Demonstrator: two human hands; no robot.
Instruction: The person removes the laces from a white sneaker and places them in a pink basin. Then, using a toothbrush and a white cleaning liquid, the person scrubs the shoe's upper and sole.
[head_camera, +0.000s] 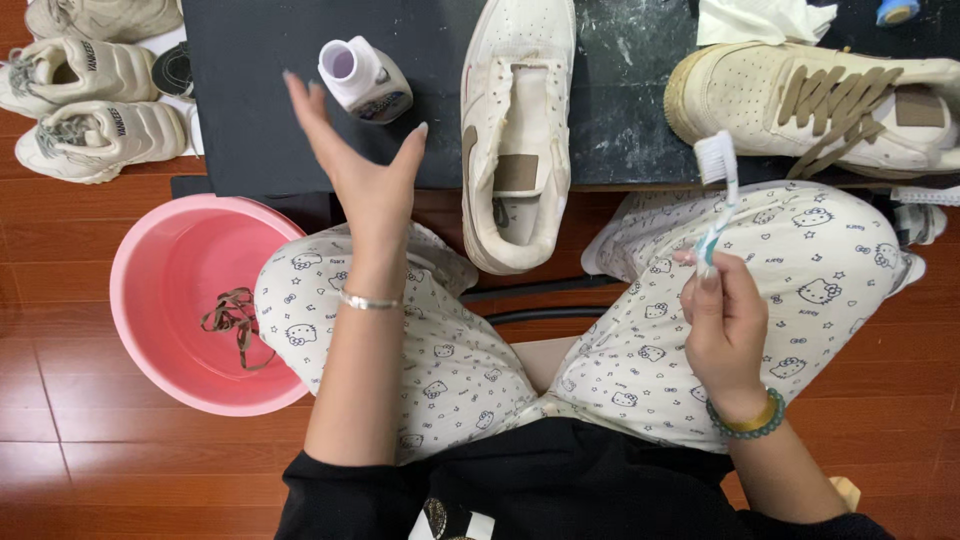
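1. Left hand (362, 165): raised above the near edge of the table (250, 110), palm open, fingers spread, grasping nothing. Thin silver bracelet (368, 301) at the wrist.
2. Nearest thing to the left hand: a small white bottle (364, 80), cap off, open mouth showing, standing tilted on the dark table just beyond the fingertips. Not touching the hand.
3. Right hand (722, 325): clenched around the handle of a toothbrush (717, 190), held upright over the right knee, white bristle head on top, level with the table edge. Green bead bracelet (748, 422) at the wrist.
4. Unlaced white sneaker (515, 130): lies between the two hands, toe away from the person, heel overhanging the table edge above the lap. Tongue laid open, grubby.
5. Second sneaker (820, 100): on the table to the right, lying crosswise, tan laces in place. The toothbrush head sits just in front of its sole.
6. White cloth (760, 20): crumpled at the far edge of the table, behind the second sneaker.
7. Pink basin (150, 290): on the wooden floor (60, 460) beside the left knee, a tangle of brown laces (232, 318) at the bottom.
8. Three pale sneakers (90, 85): on the floor at far left, beside the table.
9. Person seated, patterned white trousers (640, 360), knees apart under the table edge.
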